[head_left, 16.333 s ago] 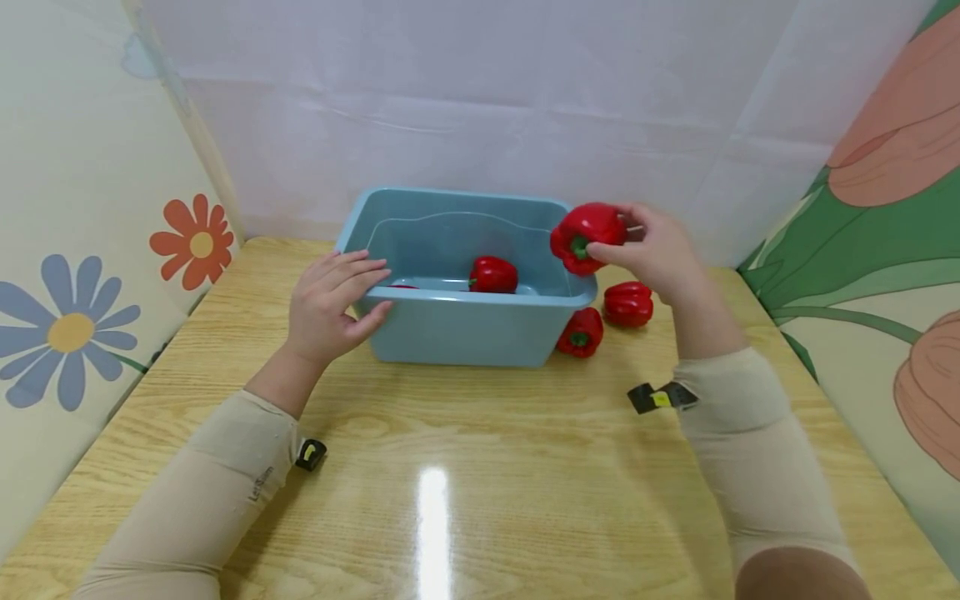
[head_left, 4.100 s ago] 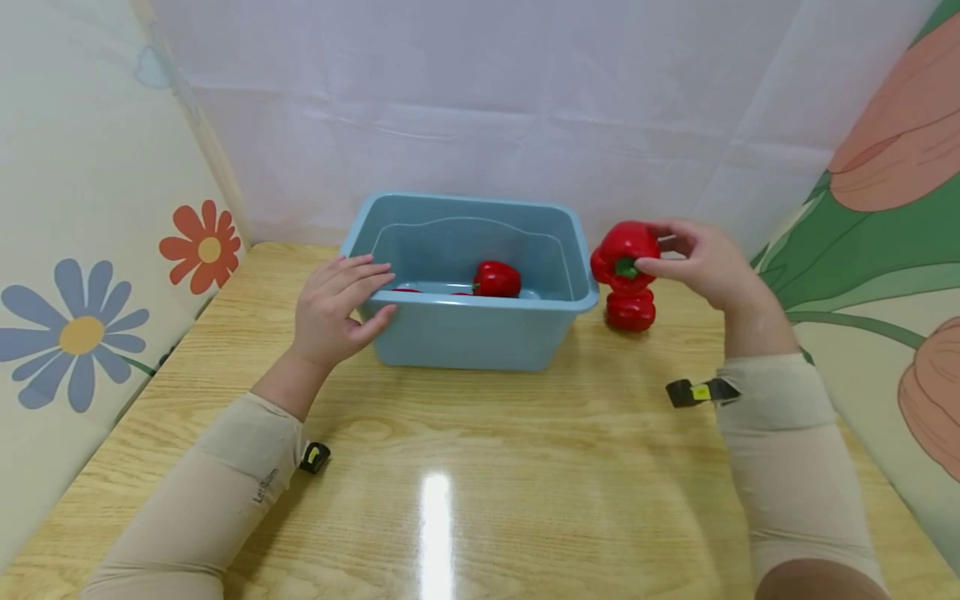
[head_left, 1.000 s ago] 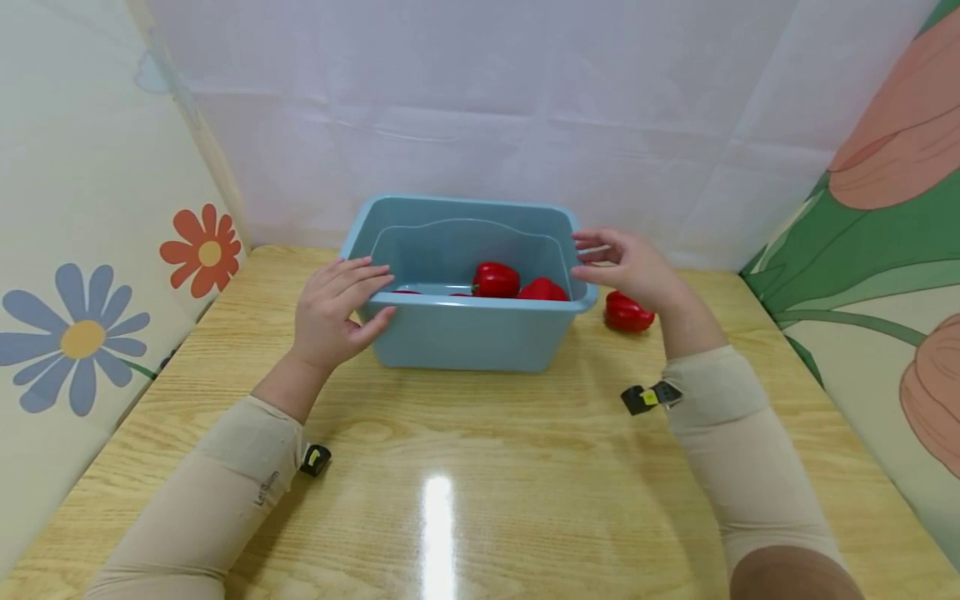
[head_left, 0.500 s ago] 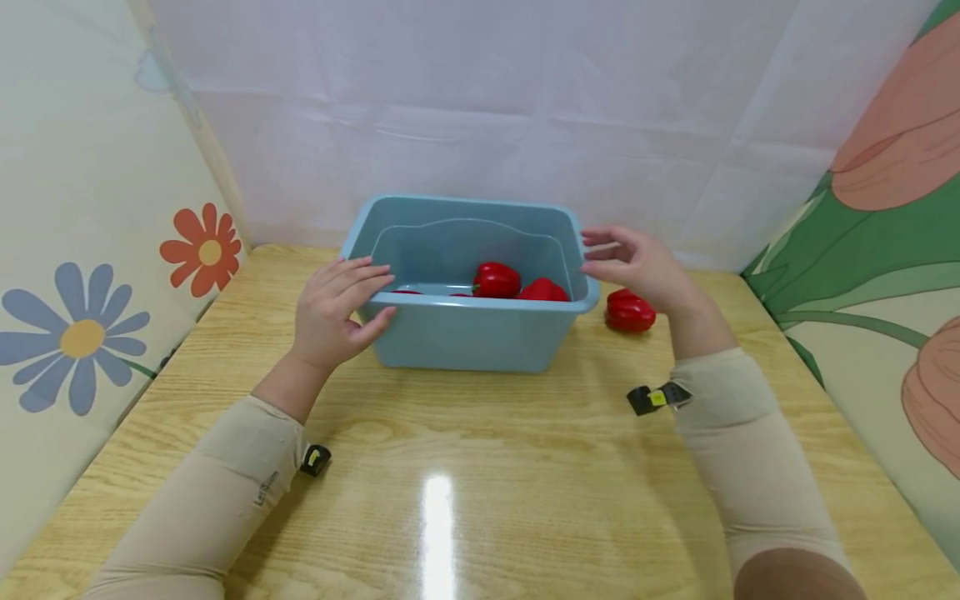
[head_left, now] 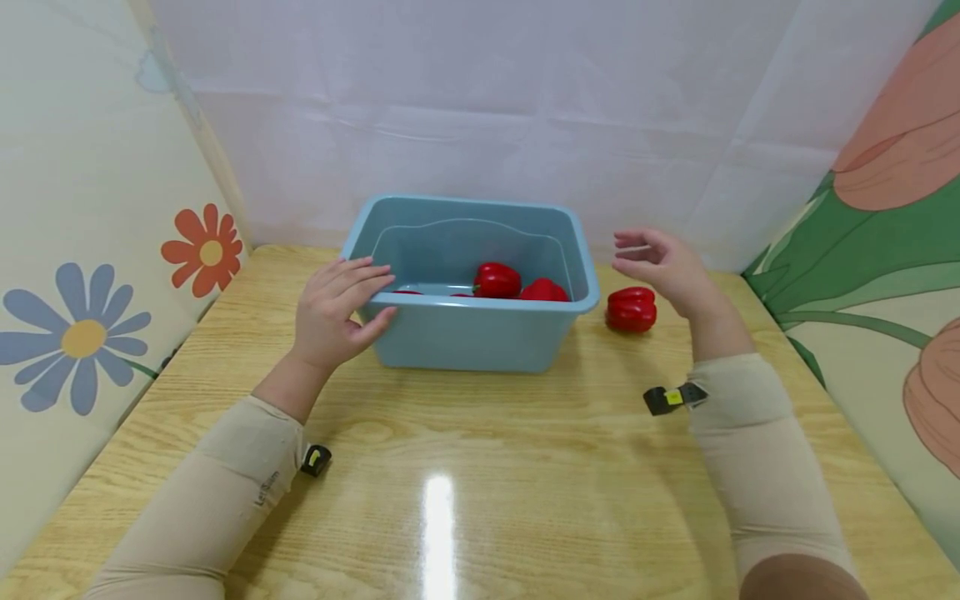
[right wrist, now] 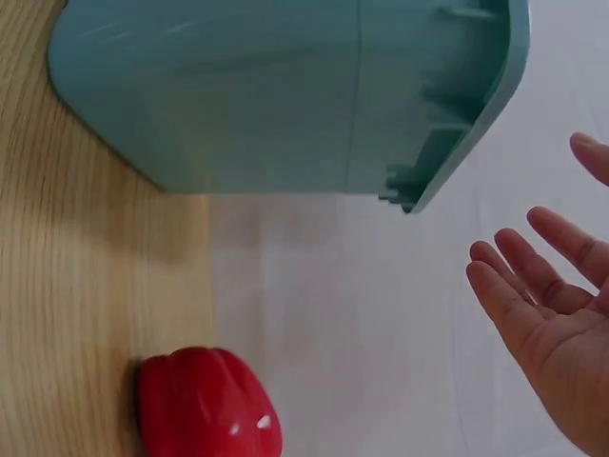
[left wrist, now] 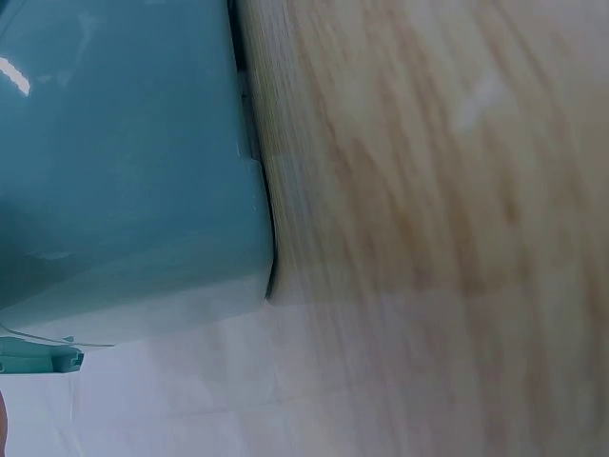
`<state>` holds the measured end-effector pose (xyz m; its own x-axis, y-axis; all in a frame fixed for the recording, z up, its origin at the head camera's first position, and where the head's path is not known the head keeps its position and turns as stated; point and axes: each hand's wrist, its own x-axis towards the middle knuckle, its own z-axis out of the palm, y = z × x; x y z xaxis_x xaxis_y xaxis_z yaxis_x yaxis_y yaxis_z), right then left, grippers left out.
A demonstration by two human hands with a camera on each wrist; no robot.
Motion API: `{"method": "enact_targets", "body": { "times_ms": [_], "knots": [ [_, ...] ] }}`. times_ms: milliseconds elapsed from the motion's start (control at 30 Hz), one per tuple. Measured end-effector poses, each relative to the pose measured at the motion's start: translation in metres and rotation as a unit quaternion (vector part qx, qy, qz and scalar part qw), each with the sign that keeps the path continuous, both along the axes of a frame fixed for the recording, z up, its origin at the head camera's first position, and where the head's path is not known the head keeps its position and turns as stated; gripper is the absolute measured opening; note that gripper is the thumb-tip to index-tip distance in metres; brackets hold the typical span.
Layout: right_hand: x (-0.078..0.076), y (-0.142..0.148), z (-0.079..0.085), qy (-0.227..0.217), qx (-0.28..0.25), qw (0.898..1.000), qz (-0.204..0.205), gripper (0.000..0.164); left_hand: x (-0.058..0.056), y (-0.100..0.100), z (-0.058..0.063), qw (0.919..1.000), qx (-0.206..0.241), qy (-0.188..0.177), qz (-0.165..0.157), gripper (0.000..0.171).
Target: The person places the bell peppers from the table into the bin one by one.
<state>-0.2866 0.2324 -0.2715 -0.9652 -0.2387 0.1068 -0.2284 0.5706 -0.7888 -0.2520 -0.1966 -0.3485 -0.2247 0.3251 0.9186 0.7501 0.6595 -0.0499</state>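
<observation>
A light blue plastic bin (head_left: pixel 465 337) stands at the back of the table. Over its left rim lies my left hand (head_left: pixel 330 312), fingers straight on the edge and thumb at the front wall. Inside the bin are several red bell peppers; one bell pepper (head_left: pixel 497 281) shows well, another (head_left: pixel 544 290) sits at the right, and the rest are mostly hidden by the front wall. Right of the bin, one bell pepper (head_left: pixel 631 310) rests on the table. My right hand (head_left: pixel 663 267) hovers above it, fingers relaxed and apart, holding nothing; the right wrist view shows the bare palm.
The wooden table (head_left: pixel 480 467) runs up to a white sheet (head_left: pixel 480 117) hanging behind the bin. Flower-printed panels (head_left: pixel 82 167) border the left and right sides. In the right wrist view, the bin's rim (right wrist: pixel 481 114) juts out over the table.
Two bell peppers that stood or were held right of the bin are now in it. Over the last second, my empty right hand has moved right, away from the rim. The left hand stays put.
</observation>
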Motion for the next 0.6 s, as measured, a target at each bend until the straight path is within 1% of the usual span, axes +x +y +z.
{"method": "enact_targets", "body": {
  "times_ms": [367,600],
  "knots": [
    [-0.013,0.025,-0.021,-0.019,0.018,0.999,-0.047,0.064,-0.001,0.000,-0.001,1.0000,0.004,0.002,-0.003,0.038],
    [-0.018,0.039,-0.039,-0.039,0.036,0.996,-0.071,0.065,-0.001,0.001,-0.001,1.0000,0.003,0.002,-0.002,0.038]
  ]
}}
